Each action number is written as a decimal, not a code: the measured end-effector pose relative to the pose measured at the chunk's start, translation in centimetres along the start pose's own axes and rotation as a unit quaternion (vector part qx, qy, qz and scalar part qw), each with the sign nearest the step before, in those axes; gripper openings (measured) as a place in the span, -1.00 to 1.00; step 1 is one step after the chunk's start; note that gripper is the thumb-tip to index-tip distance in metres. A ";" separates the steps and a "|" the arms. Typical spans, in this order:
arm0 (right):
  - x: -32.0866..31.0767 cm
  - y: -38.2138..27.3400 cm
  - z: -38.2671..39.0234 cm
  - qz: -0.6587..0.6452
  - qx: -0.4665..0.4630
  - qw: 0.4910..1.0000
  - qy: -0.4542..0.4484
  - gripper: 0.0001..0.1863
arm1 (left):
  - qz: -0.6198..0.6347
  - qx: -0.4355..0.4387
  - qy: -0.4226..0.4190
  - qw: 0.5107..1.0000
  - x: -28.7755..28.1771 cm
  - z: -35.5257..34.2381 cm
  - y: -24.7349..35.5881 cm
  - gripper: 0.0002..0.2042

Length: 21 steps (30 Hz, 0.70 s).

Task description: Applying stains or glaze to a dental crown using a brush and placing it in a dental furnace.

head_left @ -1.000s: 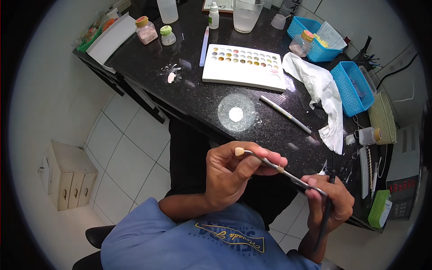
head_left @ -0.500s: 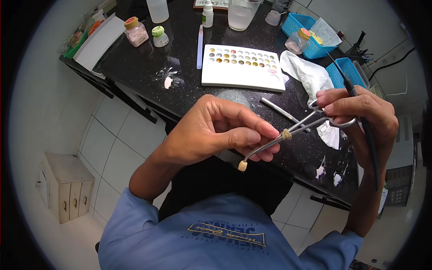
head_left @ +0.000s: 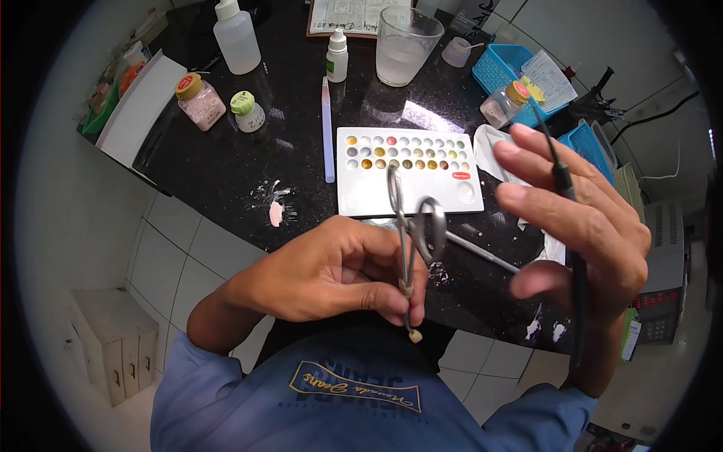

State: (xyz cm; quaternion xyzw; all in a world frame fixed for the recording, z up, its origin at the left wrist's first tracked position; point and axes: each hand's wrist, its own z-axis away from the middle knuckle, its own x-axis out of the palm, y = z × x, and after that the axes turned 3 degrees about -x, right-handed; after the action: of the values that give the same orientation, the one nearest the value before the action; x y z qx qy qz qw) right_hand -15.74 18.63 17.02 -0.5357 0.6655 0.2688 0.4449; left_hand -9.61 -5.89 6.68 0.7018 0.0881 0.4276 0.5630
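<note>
My left hand (head_left: pixel 331 275) pinches locking forceps (head_left: pixel 404 252) near their jaws, over the table's front edge. The finger rings point up and away, blurred by motion. At the curved tip below my fingers sits a small cream tooth crown (head_left: pixel 415 336). Something tan is wrapped round the forceps' shanks. My right hand (head_left: pixel 595 226) is raised to the right, fingers spread and off the forceps. A slim black tool with a thin tapered tip (head_left: pixel 562 179) stays tucked in that hand. Beyond both hands lies a white mixing palette (head_left: pixel 407 190) with rows of coloured wells.
A metal rod-like tool (head_left: pixel 482 252) lies right of the forceps. Pink powder paste (head_left: pixel 276 214) is smeared at left. Farther back stand a glass of cloudy water (head_left: pixel 399 64), a dropper bottle (head_left: pixel 337 60), powder jars (head_left: pixel 200 105) and a blue basket (head_left: pixel 501 68). White tissue (head_left: pixel 489 147) lies behind my right hand.
My right hand has let go of the forceps' rings and opened. The forceps have swung from pointing right to pointing away, held in my left hand, which moved lower. The view has shifted.
</note>
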 end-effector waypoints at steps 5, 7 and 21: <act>2.0 -3.6 5.3 -0.150 0.181 0.953 0.190 -0.14 | 0.002 0.134 0.181 0.974 0.4 2.2 -1.3 -0.90; 4.7 -6.0 7.2 -0.173 0.291 0.905 0.256 -0.14 | -0.001 0.167 0.232 0.958 0.8 2.9 -1.8 -0.91; 10.7 -8.1 5.4 -0.276 0.193 0.920 0.199 -0.75 | -0.055 0.248 0.368 0.894 2.8 4.1 -5.9 -0.89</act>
State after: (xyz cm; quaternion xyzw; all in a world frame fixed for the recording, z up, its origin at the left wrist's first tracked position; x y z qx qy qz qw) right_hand -6.67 15.75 6.06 -0.6447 0.6050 -0.1104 0.4540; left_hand -2.88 -5.08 2.93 0.6050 0.4309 0.5878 0.3205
